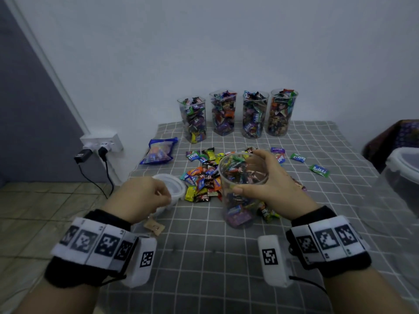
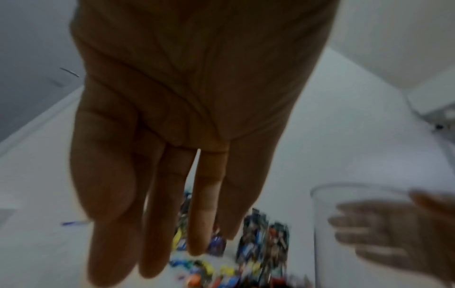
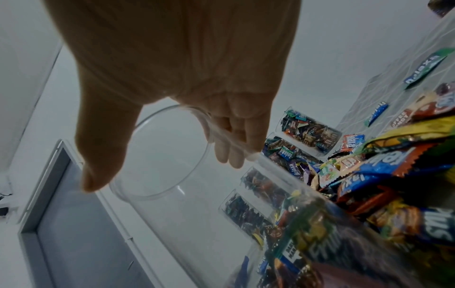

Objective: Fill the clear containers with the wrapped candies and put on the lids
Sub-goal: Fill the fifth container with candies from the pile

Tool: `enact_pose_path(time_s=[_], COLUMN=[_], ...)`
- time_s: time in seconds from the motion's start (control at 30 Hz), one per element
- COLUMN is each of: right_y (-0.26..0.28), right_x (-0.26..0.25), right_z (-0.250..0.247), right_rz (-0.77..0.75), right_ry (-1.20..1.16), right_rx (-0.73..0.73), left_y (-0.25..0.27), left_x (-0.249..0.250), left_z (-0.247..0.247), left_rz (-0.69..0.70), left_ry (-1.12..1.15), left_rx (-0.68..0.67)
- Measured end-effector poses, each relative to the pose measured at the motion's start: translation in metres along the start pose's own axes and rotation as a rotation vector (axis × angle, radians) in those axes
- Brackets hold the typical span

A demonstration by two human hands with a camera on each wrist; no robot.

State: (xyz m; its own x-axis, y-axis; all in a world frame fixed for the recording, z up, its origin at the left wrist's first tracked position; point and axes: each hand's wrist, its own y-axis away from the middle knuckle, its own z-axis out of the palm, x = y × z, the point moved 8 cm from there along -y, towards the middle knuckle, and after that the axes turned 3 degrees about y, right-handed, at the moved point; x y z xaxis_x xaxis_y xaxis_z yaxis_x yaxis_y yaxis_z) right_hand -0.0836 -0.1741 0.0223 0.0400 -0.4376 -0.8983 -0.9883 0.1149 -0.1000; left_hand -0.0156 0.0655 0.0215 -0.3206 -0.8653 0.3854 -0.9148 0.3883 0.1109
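My right hand [image 1: 247, 172] grips a clear container [image 1: 238, 209] by its rim, thumb toward me and fingers on the far side. It stands on the checked cloth, partly filled with wrapped candies [image 3: 320, 243]. In the right wrist view the right hand [image 3: 160, 173] curls round the container [image 3: 172, 214] at its open mouth. My left hand [image 1: 147, 196] hovers over a stack of whitish lids [image 1: 175, 185] and hides part of it. In the left wrist view the left hand [image 2: 157, 243] has straight fingers and holds nothing. A pile of loose candies [image 1: 204, 175] lies between the hands.
Several full, lidless containers [image 1: 223, 112] line the wall at the back. A blue candy bag [image 1: 158, 152] lies at back left, and stray green candies [image 1: 319, 170] at right. A large plastic tub [image 1: 403, 173] stands at the right edge. A small brown packet [image 1: 155, 226] lies near my left wrist.
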Motion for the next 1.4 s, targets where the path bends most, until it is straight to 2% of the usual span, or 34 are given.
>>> enact_pose_path(time_s=[0.1,0.2,0.3,0.4,0.53,0.67,0.77,0.87,0.97,1.03,1.23,1.4], right_y=[0.002,0.003,0.002,0.003,0.002,0.0,-0.003,-0.011,-0.022,-0.03,-0.054,-0.06], right_x=[-0.002,-0.003,0.0,0.0,0.0,0.007,0.021,0.041,0.058,0.064,0.091,0.087], right_z=[-0.001,-0.002,-0.002,-0.002,-0.002,-0.024,-0.041,-0.048,-0.05,-0.045,-0.021,-0.009], right_rz=[0.007,0.009,0.017,0.02,0.051,0.103,0.149,0.211,0.268,0.28,0.337,0.292], right_ry=[0.002,0.008,0.017,0.014,-0.063,-0.172,-0.146,-0.019,0.271,0.487,0.885,1.046], right_rx=[0.006,0.012,0.015,0.013,-0.001,0.16,0.239,0.203,0.112,0.024,-0.266,-0.36], left_y=[0.001,0.003,0.004,0.005,0.008,-0.006,-0.026,-0.051,-0.079,-0.093,-0.148,-0.118], left_x=[-0.015,-0.023,-0.023,-0.018,0.014,0.046,0.061,0.067,0.063,0.06,0.043,0.082], left_z=[0.027,0.052,0.065,0.069,0.083,0.102,0.104,0.095,0.081,0.079,0.11,0.093], left_rz=[-0.037,-0.058,-0.029,-0.019,0.104,0.178,0.165,0.144,0.135,0.128,0.155,0.235], left_ry=[-0.272,-0.339,-0.394,-0.357,-0.293,-0.254,-0.174,-0.046,-0.013,-0.013,-0.112,-0.316], left_rx=[-0.074,-0.181,-0.207,-0.236,-0.336,-0.432,-0.429,-0.339,-0.188,-0.138,-0.166,-0.187])
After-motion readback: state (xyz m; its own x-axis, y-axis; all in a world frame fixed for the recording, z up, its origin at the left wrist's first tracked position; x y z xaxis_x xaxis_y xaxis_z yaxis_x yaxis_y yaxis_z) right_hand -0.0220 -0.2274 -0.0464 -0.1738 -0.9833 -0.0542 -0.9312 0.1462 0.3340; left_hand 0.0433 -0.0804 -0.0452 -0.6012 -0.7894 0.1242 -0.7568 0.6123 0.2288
